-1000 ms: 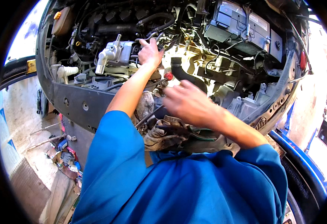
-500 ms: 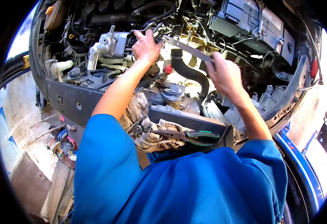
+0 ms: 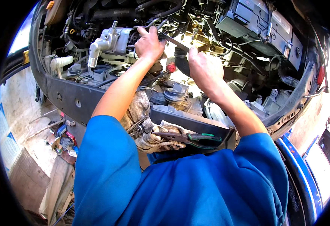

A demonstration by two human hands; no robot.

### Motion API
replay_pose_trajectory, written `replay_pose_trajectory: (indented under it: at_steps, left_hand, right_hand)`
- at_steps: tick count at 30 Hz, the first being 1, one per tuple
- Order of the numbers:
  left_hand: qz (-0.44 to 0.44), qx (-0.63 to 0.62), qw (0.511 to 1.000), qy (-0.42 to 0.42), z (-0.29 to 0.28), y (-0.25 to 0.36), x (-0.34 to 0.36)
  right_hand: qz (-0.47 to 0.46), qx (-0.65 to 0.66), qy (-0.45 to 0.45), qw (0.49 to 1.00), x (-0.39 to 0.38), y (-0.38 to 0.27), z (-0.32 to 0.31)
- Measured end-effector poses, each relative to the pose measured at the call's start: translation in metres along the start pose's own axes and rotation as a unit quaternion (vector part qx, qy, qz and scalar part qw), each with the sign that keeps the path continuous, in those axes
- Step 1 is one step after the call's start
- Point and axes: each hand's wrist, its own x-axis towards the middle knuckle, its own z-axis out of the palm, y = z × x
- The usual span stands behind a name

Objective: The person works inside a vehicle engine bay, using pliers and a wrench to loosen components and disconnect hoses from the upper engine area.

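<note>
My left hand (image 3: 150, 43) is closed at small hoses and fittings beside the silver housing (image 3: 118, 41), close to the far end of a flat grey metal strip (image 3: 174, 41); exactly what its fingers grip is hidden. My right hand (image 3: 206, 69) grips the strip's near end, which angles up and left toward my left hand. A black curved hose (image 3: 181, 60) passes under the strip, with a red cap (image 3: 171, 67) just left of it.
The bay's front crossmember (image 3: 71, 98) bears a crumpled rag (image 3: 136, 105), with green-handled pliers (image 3: 202, 137) lying on it. A battery (image 3: 253, 24) sits at upper right. Assorted debris (image 3: 63, 139) lies on the floor at lower left.
My right hand has risen from the lower middle into the bay, gained the metal strip, then shifted up and left with it. My left hand stays by the housing, moving only slightly.
</note>
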Motion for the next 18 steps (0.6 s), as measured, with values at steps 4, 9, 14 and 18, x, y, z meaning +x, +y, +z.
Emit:
replay_pose_trajectory:
  at_steps: [4,9,14,18]
  left_hand:
    - [0.006,-0.005,1.0,0.009,0.003,0.003,0.002]
    - [0.002,0.003,1.0,0.018,0.003,0.002,0.0]
    - [0.0,0.008,1.0,0.013,0.002,0.001,0.0]
    - [-0.006,0.004,1.0,0.011,0.002,0.002,-0.001]
  right_hand:
    - [-0.011,0.005,0.005,1.0,0.011,0.034,0.016]
    - [-0.048,0.027,-0.014,0.998,0.02,0.063,0.031]
    - [-0.051,0.043,-0.01,0.998,0.021,0.072,0.042]
    - [-0.053,0.05,0.007,0.997,0.02,0.072,0.045]
